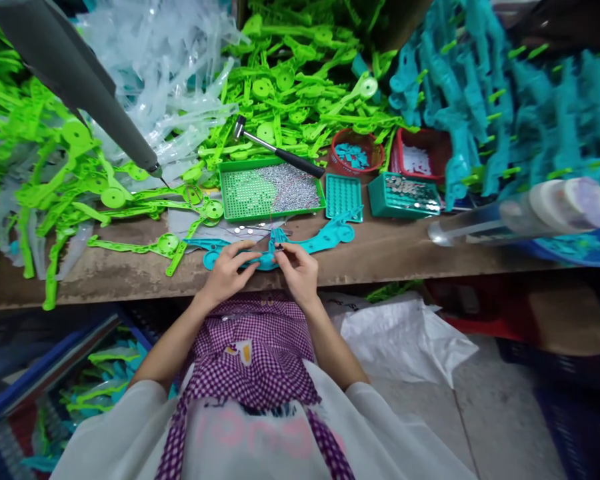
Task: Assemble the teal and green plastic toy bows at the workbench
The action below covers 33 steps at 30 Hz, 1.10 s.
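Close to the table's front edge, a long teal plastic part lies crosswise under both hands. My left hand grips its left-middle portion, with the fingers curled over the edge. Thumb and fingers of my right hand are pinched together at the middle of the part, beside a small upright teal piece. A tiny dark thing shows at those fingertips, too small to name. Just behind the hands, a green tray holds a heap of small metal pieces. A few shiny discs lie between tray and hands.
A hammer rests across the tray's back edge. An electric screwdriver hangs at upper left. Green plastic parts pile up behind. To the right are a red basket, a teal box and a capped clear bottle.
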Tool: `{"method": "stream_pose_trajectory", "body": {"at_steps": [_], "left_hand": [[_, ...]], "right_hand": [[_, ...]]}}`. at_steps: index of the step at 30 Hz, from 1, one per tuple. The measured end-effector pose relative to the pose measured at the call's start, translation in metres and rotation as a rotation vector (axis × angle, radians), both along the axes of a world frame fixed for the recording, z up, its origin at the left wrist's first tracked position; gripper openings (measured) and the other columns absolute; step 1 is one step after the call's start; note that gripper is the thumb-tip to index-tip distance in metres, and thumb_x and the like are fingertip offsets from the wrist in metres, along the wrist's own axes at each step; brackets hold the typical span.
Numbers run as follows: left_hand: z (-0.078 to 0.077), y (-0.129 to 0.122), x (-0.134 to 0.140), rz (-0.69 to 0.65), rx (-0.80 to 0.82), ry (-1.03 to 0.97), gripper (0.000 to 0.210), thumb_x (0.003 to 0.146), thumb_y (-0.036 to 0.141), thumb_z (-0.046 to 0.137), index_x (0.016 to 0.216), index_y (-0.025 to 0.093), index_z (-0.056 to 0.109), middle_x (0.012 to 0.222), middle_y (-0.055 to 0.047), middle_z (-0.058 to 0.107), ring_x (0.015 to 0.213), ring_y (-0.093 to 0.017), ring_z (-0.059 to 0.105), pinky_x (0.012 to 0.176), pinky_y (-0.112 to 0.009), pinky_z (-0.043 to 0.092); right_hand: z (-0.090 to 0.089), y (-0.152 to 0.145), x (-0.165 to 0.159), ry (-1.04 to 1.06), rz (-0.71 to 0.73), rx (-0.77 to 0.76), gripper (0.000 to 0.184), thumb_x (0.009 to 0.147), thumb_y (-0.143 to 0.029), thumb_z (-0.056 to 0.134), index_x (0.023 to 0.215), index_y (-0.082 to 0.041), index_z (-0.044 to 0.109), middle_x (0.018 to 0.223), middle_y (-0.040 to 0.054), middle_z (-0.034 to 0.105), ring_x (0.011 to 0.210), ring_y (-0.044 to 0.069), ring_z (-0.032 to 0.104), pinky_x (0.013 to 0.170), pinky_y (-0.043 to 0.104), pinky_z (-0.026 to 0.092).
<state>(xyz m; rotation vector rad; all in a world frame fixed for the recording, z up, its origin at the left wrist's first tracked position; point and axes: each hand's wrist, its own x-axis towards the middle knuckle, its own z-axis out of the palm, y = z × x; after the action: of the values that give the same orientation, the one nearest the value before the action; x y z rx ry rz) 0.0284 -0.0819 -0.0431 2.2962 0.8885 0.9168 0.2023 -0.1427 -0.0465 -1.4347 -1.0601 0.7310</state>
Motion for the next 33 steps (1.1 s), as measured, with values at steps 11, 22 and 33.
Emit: {"method": "stream_pose_trajectory", "body": {"at_steps": [11,22,33], "left_hand": [[0.024,0.061,0.006,-0.066,0.127,0.383,0.021,0.091,0.024,0.059,0.11,0.024,0.067,0.109,-0.009,0.069,0.109,-0.029,0.056,0.096,-0.046,0.038],[0.06,0.058,-0.054,-0.076,0.129,0.324,0.019,0.095,0.037,0.055,0.092,0.024,0.068,0.087,-0.002,0.072,0.084,-0.018,0.062,0.087,-0.036,0.038],[0.051,0.054,-0.16,0.395,0.234,0.375,0.017,0.089,0.04,0.062,0.083,0.026,0.068,0.08,-0.003,0.071,0.082,-0.024,0.063,0.089,-0.042,0.037]], "right_hand": [[0.011,-0.009,0.004,0.178,-0.01,-0.006,0.025,0.082,-0.045,0.067,0.096,-0.025,0.07,0.093,0.0043,0.072,0.081,0.018,0.072,0.08,0.037,0.06],[0.006,-0.006,0.006,0.225,-0.296,-0.032,0.027,0.076,-0.044,0.071,0.086,-0.02,0.065,0.078,0.0003,0.071,0.066,0.015,0.07,0.067,0.03,0.057],[-0.002,0.001,0.004,0.273,-0.422,-0.079,0.036,0.071,-0.05,0.072,0.078,-0.02,0.055,0.063,-0.0044,0.062,0.052,0.013,0.06,0.055,0.027,0.049]]}}
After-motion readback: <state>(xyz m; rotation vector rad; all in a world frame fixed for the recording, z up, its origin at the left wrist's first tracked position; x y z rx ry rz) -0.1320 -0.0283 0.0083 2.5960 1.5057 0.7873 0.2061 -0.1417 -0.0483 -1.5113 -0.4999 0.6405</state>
